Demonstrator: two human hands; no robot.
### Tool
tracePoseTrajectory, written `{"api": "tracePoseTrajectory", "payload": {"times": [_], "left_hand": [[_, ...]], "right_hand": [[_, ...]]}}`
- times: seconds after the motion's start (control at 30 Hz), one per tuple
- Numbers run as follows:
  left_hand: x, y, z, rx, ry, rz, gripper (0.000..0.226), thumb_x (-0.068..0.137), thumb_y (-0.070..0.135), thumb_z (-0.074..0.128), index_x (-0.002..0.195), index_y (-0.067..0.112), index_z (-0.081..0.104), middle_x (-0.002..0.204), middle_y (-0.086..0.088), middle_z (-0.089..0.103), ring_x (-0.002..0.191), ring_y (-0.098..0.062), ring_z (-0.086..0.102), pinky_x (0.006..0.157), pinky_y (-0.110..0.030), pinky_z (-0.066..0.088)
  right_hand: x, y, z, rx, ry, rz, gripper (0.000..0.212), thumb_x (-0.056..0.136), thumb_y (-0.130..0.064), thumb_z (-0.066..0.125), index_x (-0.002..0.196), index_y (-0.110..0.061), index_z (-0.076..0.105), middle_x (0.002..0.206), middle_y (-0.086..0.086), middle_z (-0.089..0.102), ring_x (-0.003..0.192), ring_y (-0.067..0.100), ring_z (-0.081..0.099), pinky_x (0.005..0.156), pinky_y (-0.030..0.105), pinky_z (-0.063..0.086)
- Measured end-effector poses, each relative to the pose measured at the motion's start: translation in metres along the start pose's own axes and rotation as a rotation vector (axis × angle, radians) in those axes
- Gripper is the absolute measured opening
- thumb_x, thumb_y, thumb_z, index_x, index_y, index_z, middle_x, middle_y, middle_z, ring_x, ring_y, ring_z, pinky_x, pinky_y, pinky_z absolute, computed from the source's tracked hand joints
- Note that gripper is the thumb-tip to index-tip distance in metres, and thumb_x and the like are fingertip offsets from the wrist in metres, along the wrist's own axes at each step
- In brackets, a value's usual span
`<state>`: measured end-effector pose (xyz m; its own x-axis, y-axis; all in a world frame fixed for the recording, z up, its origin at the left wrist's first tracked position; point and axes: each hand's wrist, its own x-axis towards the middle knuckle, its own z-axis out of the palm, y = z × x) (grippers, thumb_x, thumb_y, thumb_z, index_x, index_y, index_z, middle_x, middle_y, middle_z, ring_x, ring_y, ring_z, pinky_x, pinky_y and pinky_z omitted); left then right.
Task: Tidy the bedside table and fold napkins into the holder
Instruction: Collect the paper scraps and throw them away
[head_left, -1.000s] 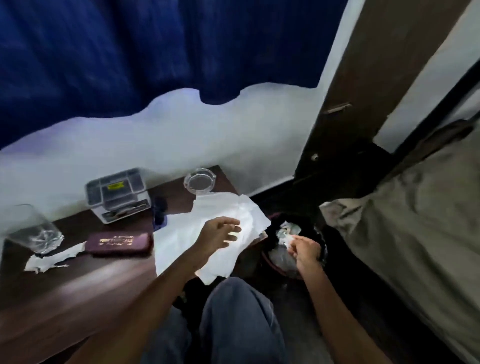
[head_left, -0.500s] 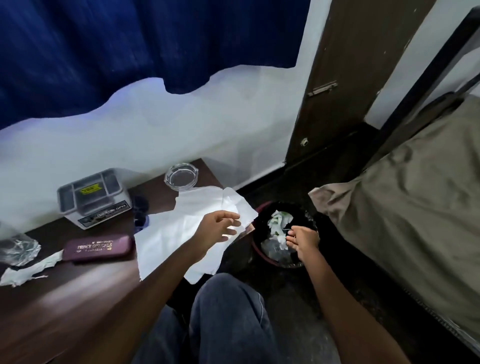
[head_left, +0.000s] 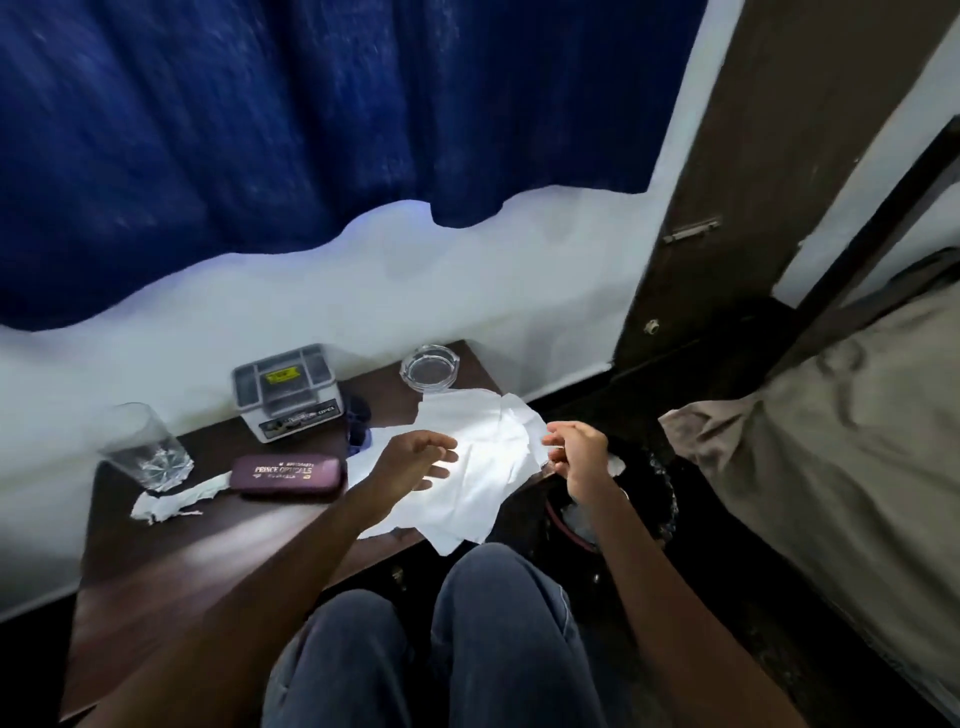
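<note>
The left hand (head_left: 415, 460) hovers over the napkins (head_left: 467, 467), fingers spread, gripping nothing. The right hand (head_left: 579, 457) is at their right edge, fingers curled close; whether it pinches the paper cannot be told. The napkins lie spread on the table (head_left: 171, 566), overhanging its front corner. Below the right hand sits a dark bin (head_left: 644, 499). Left of the napkins lies a maroon case (head_left: 288, 475) reading "PRINCE OPTICALS". Beyond it stands a grey box (head_left: 285, 392) with a yellow label and the word "OPEL". An ashtray (head_left: 430, 368) sits at the back corner. A glass (head_left: 143, 447) stands far left, with a crumpled scrap (head_left: 176, 501) beside it.
</note>
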<state>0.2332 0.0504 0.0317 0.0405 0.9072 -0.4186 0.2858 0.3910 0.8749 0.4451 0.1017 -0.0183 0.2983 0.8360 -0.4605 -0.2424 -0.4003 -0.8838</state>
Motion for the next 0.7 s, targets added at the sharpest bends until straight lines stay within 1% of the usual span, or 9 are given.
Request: {"api": "tracePoseTrajectory", "payload": {"times": [0.07, 0.23, 0.33, 0.43, 0.5, 0.53, 0.6, 0.67, 0.7], "left_hand": [[-0.010, -0.009, -0.017, -0.005, 0.028, -0.004, 0.022, 0.094, 0.008, 0.043, 0.087, 0.020, 0.060, 0.090, 0.000, 0.065, 0.067, -0.009, 0.058, 0.063, -0.021, 0.039], [-0.033, -0.038, -0.067, 0.022, 0.145, -0.029, 0.023, 0.095, 0.008, 0.041, 0.087, 0.019, 0.060, 0.085, 0.002, 0.063, 0.064, -0.006, 0.058, 0.058, -0.019, 0.037], [-0.048, -0.060, -0.096, 0.081, 0.215, -0.002, 0.029, 0.093, -0.002, 0.040, 0.077, 0.012, 0.060, 0.077, -0.003, 0.060, 0.045, 0.005, 0.057, 0.046, -0.011, 0.038], [-0.064, -0.083, -0.120, 0.196, 0.291, -0.004, 0.022, 0.091, -0.003, 0.042, 0.095, -0.002, 0.064, 0.074, -0.004, 0.058, 0.046, 0.003, 0.056, 0.042, -0.005, 0.037], [-0.070, -0.099, -0.136, 0.252, 0.339, -0.004, 0.021, 0.087, 0.003, 0.045, 0.091, -0.002, 0.065, 0.075, -0.009, 0.059, 0.059, -0.010, 0.055, 0.049, -0.009, 0.037], [-0.070, -0.110, -0.145, 0.296, 0.375, -0.016, 0.021, 0.083, 0.005, 0.047, 0.088, -0.001, 0.066, 0.080, -0.011, 0.061, 0.069, -0.017, 0.057, 0.057, -0.016, 0.039], [-0.069, -0.134, -0.162, 0.376, 0.450, -0.106, 0.028, 0.082, 0.006, 0.050, 0.103, 0.003, 0.068, 0.106, -0.011, 0.066, 0.097, -0.022, 0.060, 0.079, -0.024, 0.042], [-0.066, -0.156, -0.176, 0.454, 0.521, -0.207, 0.037, 0.084, 0.014, 0.053, 0.120, 0.011, 0.060, 0.131, -0.012, 0.054, 0.119, -0.025, 0.051, 0.097, -0.029, 0.039], [-0.066, -0.161, -0.180, 0.477, 0.546, -0.251, 0.041, 0.085, 0.017, 0.054, 0.125, 0.014, 0.056, 0.138, -0.012, 0.045, 0.124, -0.027, 0.047, 0.102, -0.031, 0.037]], "right_hand": [[-0.014, -0.002, 0.018, -0.014, -0.061, -0.002, 0.019, 0.085, 0.001, 0.047, 0.069, -0.006, 0.055, 0.059, 0.011, 0.050, 0.026, 0.003, 0.038, 0.032, 0.011, 0.022], [-0.050, 0.003, 0.065, -0.105, -0.199, 0.015, 0.012, 0.081, -0.002, 0.054, 0.070, -0.005, 0.057, 0.060, 0.011, 0.055, 0.031, 0.009, 0.037, 0.036, 0.013, 0.023], [-0.071, 0.012, 0.095, -0.215, -0.288, 0.014, 0.012, 0.080, -0.002, 0.057, 0.069, -0.006, 0.056, 0.060, 0.012, 0.056, 0.036, 0.012, 0.035, 0.036, 0.013, 0.023], [-0.090, 0.024, 0.128, -0.314, -0.388, 0.023, 0.007, 0.080, -0.001, 0.056, 0.074, -0.003, 0.058, 0.061, 0.014, 0.056, 0.029, 0.010, 0.033, 0.035, 0.011, 0.020], [-0.103, 0.034, 0.149, -0.388, -0.453, 0.022, 0.005, 0.080, -0.001, 0.057, 0.075, -0.002, 0.058, 0.060, 0.013, 0.057, 0.029, 0.010, 0.033, 0.035, 0.011, 0.020], [-0.109, 0.039, 0.159, -0.424, -0.485, 0.019, 0.005, 0.080, -0.002, 0.058, 0.074, -0.002, 0.058, 0.060, 0.013, 0.057, 0.030, 0.010, 0.034, 0.035, 0.012, 0.020], [-0.121, 0.049, 0.174, -0.469, -0.548, 0.025, 0.007, 0.080, -0.003, 0.058, 0.073, -0.004, 0.058, 0.060, 0.012, 0.057, 0.033, 0.011, 0.036, 0.036, 0.012, 0.021], [-0.130, 0.057, 0.184, -0.481, -0.606, 0.051, 0.005, 0.080, -0.003, 0.058, 0.076, -0.003, 0.059, 0.061, 0.013, 0.057, 0.036, 0.014, 0.039, 0.036, 0.014, 0.023], [-0.133, 0.061, 0.187, -0.486, -0.629, 0.066, 0.005, 0.081, -0.003, 0.057, 0.077, -0.002, 0.060, 0.061, 0.013, 0.057, 0.038, 0.015, 0.040, 0.037, 0.014, 0.023]]}}
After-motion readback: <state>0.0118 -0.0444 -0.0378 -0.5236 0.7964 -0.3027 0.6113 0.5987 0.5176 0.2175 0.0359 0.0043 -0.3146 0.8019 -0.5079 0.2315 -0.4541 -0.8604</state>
